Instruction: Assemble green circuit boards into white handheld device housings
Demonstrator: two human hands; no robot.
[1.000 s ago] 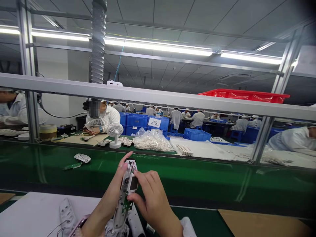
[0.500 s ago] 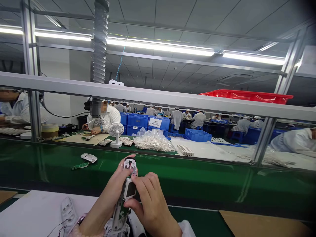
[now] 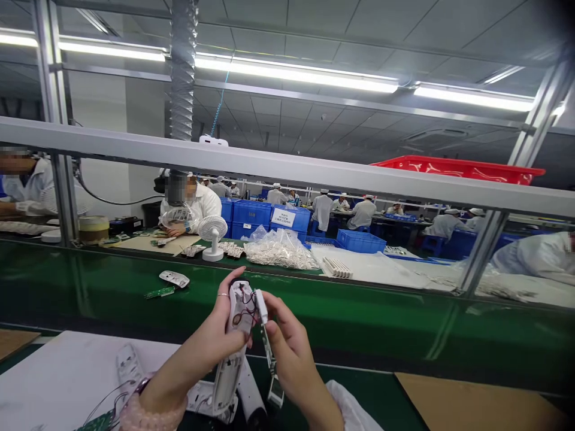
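Note:
My left hand [image 3: 211,338] is closed around a long white plastic housing [image 3: 228,380], its open inner side facing me. Thin dark and red wires [image 3: 246,311] run inside its upper end. In my right hand [image 3: 291,344] a circuit board [image 3: 268,347] is gripped edge-on, just right of the housing, with a white block at its top. The wires appear to link the two. Under my hands lie another white shell [image 3: 202,396] and a smooth white casing [image 3: 252,389]. Left of my wrist are a white shell [image 3: 128,364] and a green board [image 3: 99,422] with wires.
A green belt [image 3: 359,335] crosses ahead, carrying a white shell [image 3: 175,278] with a green board [image 3: 160,293]. Beyond stand a small white fan [image 3: 212,236] and a bag of white parts [image 3: 283,250]. Cardboard [image 3: 471,404] lies right; a metal shelf [image 3: 291,166] spans above. Co-workers sit opposite.
The circuit board has come out of the housing and turned on edge to the right in my right hand. The housing's inside now shows. The shell and board on the belt have shifted right.

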